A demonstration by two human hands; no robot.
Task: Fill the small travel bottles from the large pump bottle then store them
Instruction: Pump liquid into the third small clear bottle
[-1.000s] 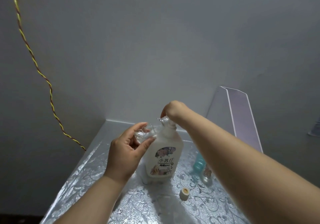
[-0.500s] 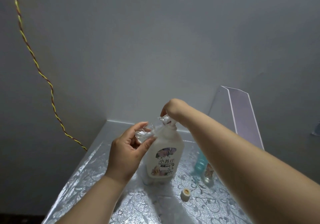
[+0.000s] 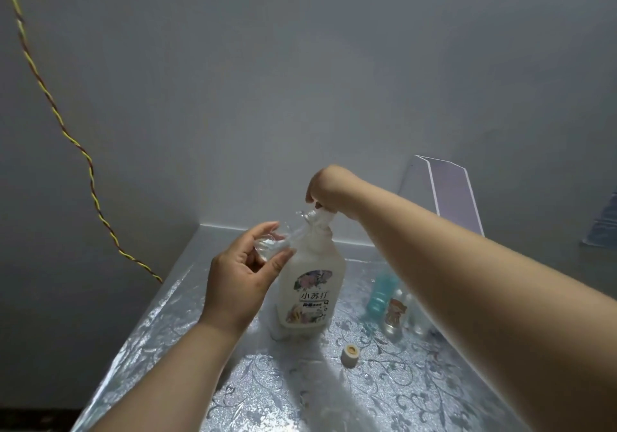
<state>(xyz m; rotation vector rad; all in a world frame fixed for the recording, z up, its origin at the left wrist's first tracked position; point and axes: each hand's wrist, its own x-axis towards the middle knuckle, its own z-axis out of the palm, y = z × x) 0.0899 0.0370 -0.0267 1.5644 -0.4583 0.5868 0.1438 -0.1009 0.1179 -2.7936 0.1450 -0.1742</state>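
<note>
Left hand (image 3: pixel 240 284) pinches clear travel bottle (image 3: pixel 271 249) (at spout); right hand (image 3: pixel 329 188) grips pump bottle (image 3: pixel 312 278) head.

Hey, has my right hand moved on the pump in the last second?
Yes. The right hand has risen; it now sits higher above the pump bottle shoulder than before.

The left hand (image 3: pixel 240 284) pinches a small clear travel bottle (image 3: pixel 271 248) at the spout of the white pump bottle (image 3: pixel 310 288), which stands on the silver floral worktop (image 3: pixel 200 348). The right hand (image 3: pixel 329 188) grips the pump head (image 3: pixel 319 223) from above. A beige cap (image 3: pixel 350 355) lies near a teal bottle (image 3: pixel 380 294)
</note>
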